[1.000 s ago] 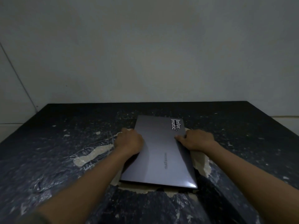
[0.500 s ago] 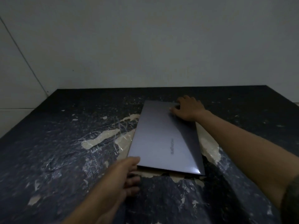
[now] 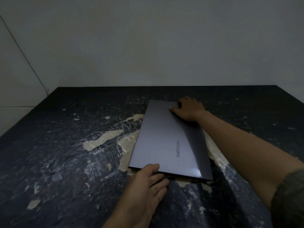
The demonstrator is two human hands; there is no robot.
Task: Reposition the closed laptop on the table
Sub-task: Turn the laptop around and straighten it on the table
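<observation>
A closed grey laptop [image 3: 166,139] lies flat on the dark table [image 3: 69,145], its long side running away from me. My left hand [image 3: 146,186] is at its near left corner, thumb on top of the lid and fingers under the near edge. My right hand [image 3: 189,109] rests on the far right corner, fingers curled over the far edge, covering the sticker there. My right forearm crosses along the laptop's right side.
The table's dark covering is worn, with pale patches [image 3: 102,140] of bare surface around the laptop. A plain wall [image 3: 148,46] rises straight behind the table's far edge. The table's left edge runs diagonally at the left.
Both hands left the laptop's middle sides: the right went to the far right corner, the left to the near left corner. Since half a second ago the left thumb has come onto the lid.
</observation>
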